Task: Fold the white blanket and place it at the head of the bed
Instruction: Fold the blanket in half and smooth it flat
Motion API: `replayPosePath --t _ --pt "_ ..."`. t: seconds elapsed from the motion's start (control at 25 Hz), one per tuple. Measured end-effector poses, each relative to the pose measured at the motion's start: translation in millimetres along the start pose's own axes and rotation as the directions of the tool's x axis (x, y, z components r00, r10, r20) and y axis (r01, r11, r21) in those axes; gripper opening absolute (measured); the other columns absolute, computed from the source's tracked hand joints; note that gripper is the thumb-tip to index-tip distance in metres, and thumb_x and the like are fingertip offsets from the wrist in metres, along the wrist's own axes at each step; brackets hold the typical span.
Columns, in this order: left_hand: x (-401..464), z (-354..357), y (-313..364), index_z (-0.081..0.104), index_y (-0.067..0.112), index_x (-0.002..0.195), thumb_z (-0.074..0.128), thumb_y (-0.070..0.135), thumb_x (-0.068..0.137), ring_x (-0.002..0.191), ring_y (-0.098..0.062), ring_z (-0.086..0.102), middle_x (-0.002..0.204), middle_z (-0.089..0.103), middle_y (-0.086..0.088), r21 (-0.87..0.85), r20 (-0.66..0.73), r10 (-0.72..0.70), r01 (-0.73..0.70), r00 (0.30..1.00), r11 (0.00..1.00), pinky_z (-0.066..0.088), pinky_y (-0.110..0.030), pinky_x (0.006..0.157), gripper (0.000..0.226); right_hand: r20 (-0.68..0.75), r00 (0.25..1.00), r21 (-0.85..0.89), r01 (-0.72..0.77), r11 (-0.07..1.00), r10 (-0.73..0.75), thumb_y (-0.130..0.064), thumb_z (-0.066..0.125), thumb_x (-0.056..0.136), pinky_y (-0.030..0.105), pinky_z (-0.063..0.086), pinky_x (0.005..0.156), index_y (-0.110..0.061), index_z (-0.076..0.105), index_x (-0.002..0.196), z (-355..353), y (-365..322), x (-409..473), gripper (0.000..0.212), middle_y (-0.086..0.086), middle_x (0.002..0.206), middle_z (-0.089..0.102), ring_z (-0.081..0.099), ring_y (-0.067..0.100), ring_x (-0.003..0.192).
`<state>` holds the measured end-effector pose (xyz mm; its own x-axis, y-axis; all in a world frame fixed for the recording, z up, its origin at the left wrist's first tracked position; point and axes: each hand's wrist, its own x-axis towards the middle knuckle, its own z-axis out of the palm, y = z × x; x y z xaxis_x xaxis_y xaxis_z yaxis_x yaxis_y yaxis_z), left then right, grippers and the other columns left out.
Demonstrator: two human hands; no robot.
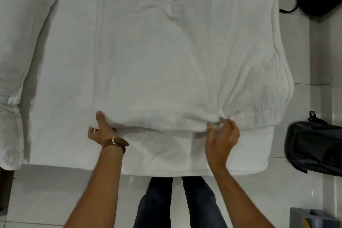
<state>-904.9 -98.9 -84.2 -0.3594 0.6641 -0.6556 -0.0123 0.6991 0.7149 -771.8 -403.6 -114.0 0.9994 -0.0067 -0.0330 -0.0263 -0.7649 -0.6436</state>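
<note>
White blanket (166,65) on bed (64,61), left hand (101,129) grip pinching near edge, right hand (221,139) fingers curled on it

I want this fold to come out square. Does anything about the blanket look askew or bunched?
Yes. The white blanket is gathered into radiating creases where the right hand pinches its near edge, and its right side bulges over the bed's edge. By the left hand it lies flatter.

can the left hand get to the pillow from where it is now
Probably yes. The left hand grips the near edge of the white blanket, and only bare sheet lies between it and the pillow to its left. It would have to let go of the blanket first.
</note>
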Motion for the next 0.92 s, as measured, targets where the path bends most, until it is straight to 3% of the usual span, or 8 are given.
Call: replayPosePath --t 0.04,0.12,0.2,0.28,0.44,0.52,0.72,0.92 --pt "-11 5 -7 0.054 0.023 0.136 0.091 0.053 0.072 0.102 -0.015 0.075 0.124 0.071 0.004 -0.056 0.022 -0.049 0.05 0.999 0.997 0.066 -0.037 0.085 0.079 -0.026 0.951 0.261 -0.291 0.92 0.308 -0.027 0.079 0.1 0.049 0.051 0.111 -0.009 0.06 0.142 -1 -5 -2 0.049 0.009 0.143 0.056 0.058 0.03 0.131" --pt "-29 19 -22 0.06 0.019 0.137 0.093 0.055 0.072 0.103 -0.018 0.078 0.121 0.076 0.002 -0.115 0.104 -0.146 0.158 0.984 0.981 0.066 -0.042 0.088 0.081 0.147 0.697 0.625 -0.615 0.481 0.701 -0.038 0.078 0.1 0.041 0.06 0.102 -0.01 0.057 0.145 -7 -18 10 0.056 0.01 0.141 0.065 0.068 0.027 0.124" --pt "-36 31 -36 0.067 0.021 0.133 0.094 0.061 0.068 0.107 -0.02 0.079 0.12 0.08 0.001 -0.117 0.229 -0.23 0.261 0.946 0.958 0.063 -0.046 0.096 0.081 0.347 0.572 0.713 -0.676 0.188 0.744 -0.052 0.077 0.098 0.038 0.063 0.091 -0.015 0.069 0.134 -13 -23 38 0.052 0.009 0.132 0.077 0.075 0.028 0.12" --pt "-40 40 -45 0.071 0.025 0.131 0.093 0.065 0.064 0.109 -0.023 0.079 0.12 0.081 0.001 -0.125 0.331 -0.265 0.32 0.906 0.939 0.061 -0.048 0.101 0.081 0.46 0.521 0.711 -0.701 0.052 0.719 -0.061 0.078 0.093 0.038 0.063 0.084 -0.021 0.073 0.124 -21 -28 68 0.051 0.004 0.124 0.08 0.076 0.024 0.113" --pt "-64 40 -69 0.068 0.03 0.14 0.085 0.063 0.078 0.121 -0.024 0.074 0.131 0.077 0.0 -0.113 0.515 -0.278 0.385 0.811 0.916 0.056 -0.048 0.106 0.072 0.498 0.502 0.699 -0.715 0.015 0.707 -0.067 0.095 0.069 0.05 0.063 0.103 -0.02 0.073 0.134 -18 -29 93 0.083 0.003 0.126 0.082 0.078 0.027 0.115" --pt "-70 39 -80 0.068 0.027 0.139 0.085 0.058 0.082 0.121 -0.023 0.074 0.132 0.076 -0.001 -0.088 0.518 -0.294 0.392 0.803 0.916 0.057 -0.048 0.105 0.068 0.5 0.469 0.69 -0.724 -0.008 0.728 -0.064 0.1 0.062 0.054 0.062 0.104 -0.019 0.071 0.133 -18 -27 95 0.089 0.004 0.125 0.081 0.077 0.03 0.114" --pt "-71 29 -69 0.062 0.016 0.136 0.091 0.04 0.082 0.1 -0.015 0.079 0.119 0.076 0.0 -0.066 0.24 -0.204 0.225 0.949 0.972 0.066 -0.043 0.089 0.066 0.375 0.382 0.715 -0.699 0.0 0.845 -0.034 0.096 0.082 0.04 0.064 0.078 -0.011 0.067 0.136 -31 -28 83 0.066 0.006 0.125 0.075 0.074 0.026 0.102" --pt "-85 -22 -54 0.067 0.021 0.12 0.088 0.035 0.086 0.105 -0.012 0.075 0.118 0.074 0.005 -0.028 0.222 -0.149 0.159 0.964 0.987 0.061 -0.04 0.099 0.043 0.401 0.397 0.719 -0.695 -0.015 0.826 -0.025 0.093 0.088 0.041 0.061 0.086 -0.01 0.066 0.138 -58 -34 28 0.059 0.006 0.122 0.074 0.073 0.024 0.105"
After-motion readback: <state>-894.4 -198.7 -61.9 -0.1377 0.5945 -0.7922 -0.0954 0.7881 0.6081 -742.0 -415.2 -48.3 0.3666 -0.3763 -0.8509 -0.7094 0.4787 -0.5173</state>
